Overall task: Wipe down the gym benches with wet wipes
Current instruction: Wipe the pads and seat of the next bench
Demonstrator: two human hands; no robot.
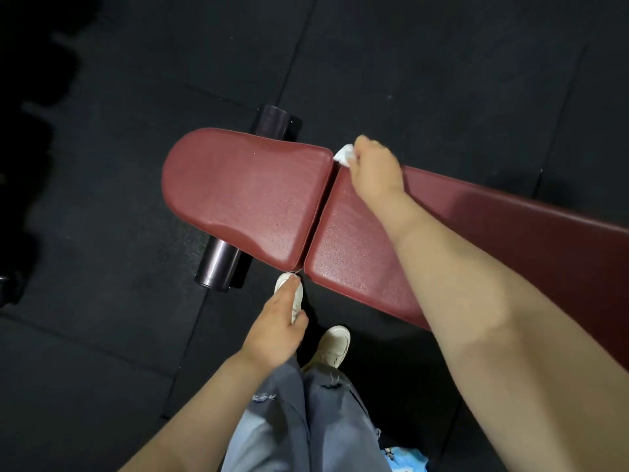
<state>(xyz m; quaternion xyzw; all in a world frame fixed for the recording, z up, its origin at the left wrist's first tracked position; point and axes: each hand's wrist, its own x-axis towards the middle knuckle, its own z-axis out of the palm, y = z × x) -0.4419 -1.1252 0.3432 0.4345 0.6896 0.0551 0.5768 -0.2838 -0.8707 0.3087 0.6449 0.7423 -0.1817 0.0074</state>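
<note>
A dark red padded gym bench lies across the view, with a rounded seat pad (238,195) on the left and a long back pad (476,240) running to the right. A narrow gap separates the two pads. My right hand (376,166) grips a crumpled white wet wipe (344,155) at the far end of that gap, on the bench's far edge. My left hand (277,327) hangs below the near edge of the bench with its fingers relaxed and holds nothing.
Black foam rollers (219,264) of the bench frame stick out under the seat pad, near and far. Black rubber floor tiles (442,63) surround the bench. My feet in pale shoes (332,345) stand close to the near edge. A blue packet (406,459) shows at the bottom.
</note>
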